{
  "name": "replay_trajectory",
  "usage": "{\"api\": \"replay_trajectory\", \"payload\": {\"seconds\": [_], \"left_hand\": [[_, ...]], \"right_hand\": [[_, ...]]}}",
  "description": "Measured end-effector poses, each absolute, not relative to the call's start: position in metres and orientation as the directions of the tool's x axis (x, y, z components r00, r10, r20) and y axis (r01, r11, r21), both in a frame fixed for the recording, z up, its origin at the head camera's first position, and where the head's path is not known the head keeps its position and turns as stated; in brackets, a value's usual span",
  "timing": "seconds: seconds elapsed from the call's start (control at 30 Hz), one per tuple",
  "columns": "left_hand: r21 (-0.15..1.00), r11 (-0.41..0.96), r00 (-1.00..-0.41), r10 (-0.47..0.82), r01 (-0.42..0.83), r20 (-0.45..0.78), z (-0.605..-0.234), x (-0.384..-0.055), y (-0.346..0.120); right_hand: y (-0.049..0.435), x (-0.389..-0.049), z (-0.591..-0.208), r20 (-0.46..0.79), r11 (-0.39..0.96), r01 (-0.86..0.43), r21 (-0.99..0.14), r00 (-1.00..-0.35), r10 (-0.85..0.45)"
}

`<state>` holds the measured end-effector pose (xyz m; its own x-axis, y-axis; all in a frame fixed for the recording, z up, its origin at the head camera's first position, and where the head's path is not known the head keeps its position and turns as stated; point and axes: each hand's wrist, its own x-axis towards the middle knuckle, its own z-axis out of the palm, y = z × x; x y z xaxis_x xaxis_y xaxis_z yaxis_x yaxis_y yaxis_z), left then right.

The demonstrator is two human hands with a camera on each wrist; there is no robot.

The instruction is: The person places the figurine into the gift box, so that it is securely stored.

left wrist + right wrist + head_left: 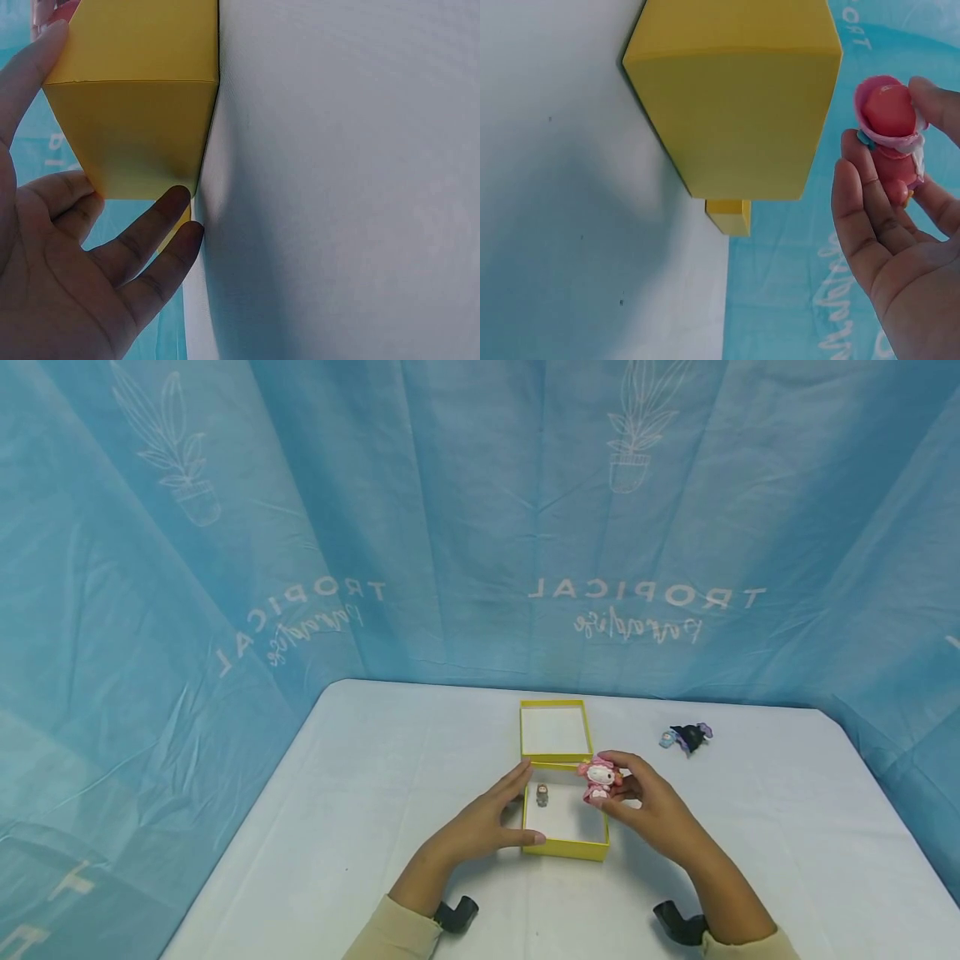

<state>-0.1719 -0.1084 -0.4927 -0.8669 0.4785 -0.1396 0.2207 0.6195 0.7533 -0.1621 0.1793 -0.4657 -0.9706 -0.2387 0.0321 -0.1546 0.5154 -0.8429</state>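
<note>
Sleeves (pixel 393 933) before the box (pixel 567 850), our left hand (pixel 480 827) spread against it, our right hand (pixel 655 807) pinches a doll (pixel 599 775) that loosening could drop.

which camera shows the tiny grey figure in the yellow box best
Head view: it looks down into the open yellow box, so the tiny grey figure shows inside, though small. Both wrist views show none of it, only the box's outside.

White table (pixel 360 768), open yellow box (pixel 566 849), yellow-rimmed lid (pixel 557 731), black-and-purple toy (pixel 691 737)
</note>
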Motion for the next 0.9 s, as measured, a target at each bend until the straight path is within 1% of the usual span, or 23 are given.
{"api": "replay_trajectory", "payload": {"seconds": [0.17, 0.5, 0.77, 0.9], "left_hand": [[0.752, 0.621, -0.868, 0.478, 0.223, -0.137, -0.493, -0.172, -0.108], [0.757, 0.610, -0.865, 0.486, 0.235, -0.124, -0.495, -0.173, -0.108], [0.769, 0.596, -0.863, 0.492, 0.233, -0.119, -0.495, -0.172, -0.109], [0.776, 0.587, -0.862, 0.494, 0.231, -0.117, -0.494, -0.173, -0.109]], "right_hand": [[0.174, -0.161, -0.466, 0.038, 0.493, -0.168, -0.854, -0.964, -0.263], [0.165, -0.159, -0.467, 0.031, 0.490, -0.177, -0.854, -0.956, -0.290], [0.156, -0.157, -0.467, -0.016, 0.503, -0.140, -0.853, -0.956, -0.294], [0.150, -0.157, -0.468, -0.016, 0.510, -0.150, -0.847, -0.952, -0.305]]}}
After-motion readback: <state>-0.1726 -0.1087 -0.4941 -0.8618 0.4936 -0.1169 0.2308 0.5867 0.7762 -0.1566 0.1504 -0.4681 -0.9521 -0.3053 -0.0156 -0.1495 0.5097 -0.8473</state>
